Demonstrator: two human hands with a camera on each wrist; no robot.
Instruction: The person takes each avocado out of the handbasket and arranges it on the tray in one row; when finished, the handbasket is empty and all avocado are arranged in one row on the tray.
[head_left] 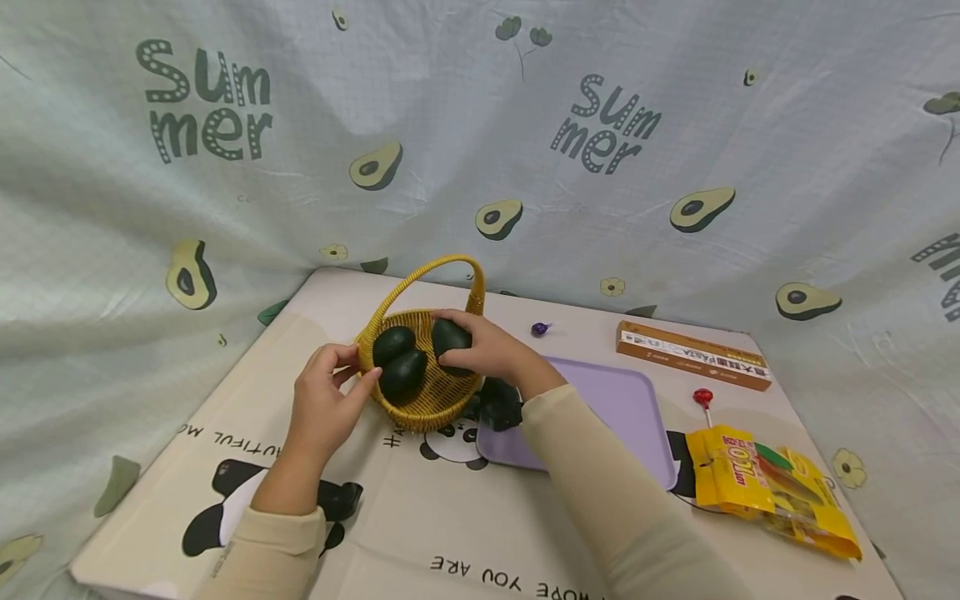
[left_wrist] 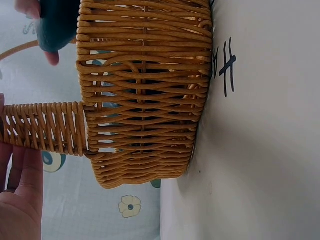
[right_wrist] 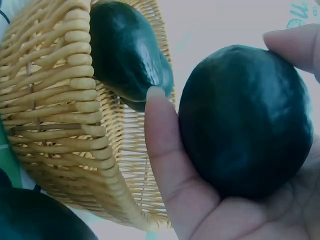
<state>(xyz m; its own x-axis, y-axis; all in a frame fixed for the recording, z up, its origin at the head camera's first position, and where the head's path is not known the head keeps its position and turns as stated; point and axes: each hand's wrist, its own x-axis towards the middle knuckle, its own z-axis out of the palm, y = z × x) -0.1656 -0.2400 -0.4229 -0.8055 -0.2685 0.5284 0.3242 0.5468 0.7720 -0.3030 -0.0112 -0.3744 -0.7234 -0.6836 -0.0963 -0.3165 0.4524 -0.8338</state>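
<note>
Yellow wicker basket (head_left: 431,410) | left hand (head_left: 330,396): pinches basket's handle (left_wrist: 50,127), likely steadying it | right hand (head_left: 487,346): curled round smooth avocado (head_left: 452,336) above basket's rim, presumably against slipping | two more avocados (head_left: 402,377): inside basket

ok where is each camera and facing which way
Head: worn there, facing forward, down at a yellow woven basket; left hand, right hand, beige sleeves show.
Left wrist: worn there, facing the basket's side; left hand shows.
Right wrist: worn there, facing a dark green oval fruit; right hand grips it.
Both wrist views share the basket.
</note>
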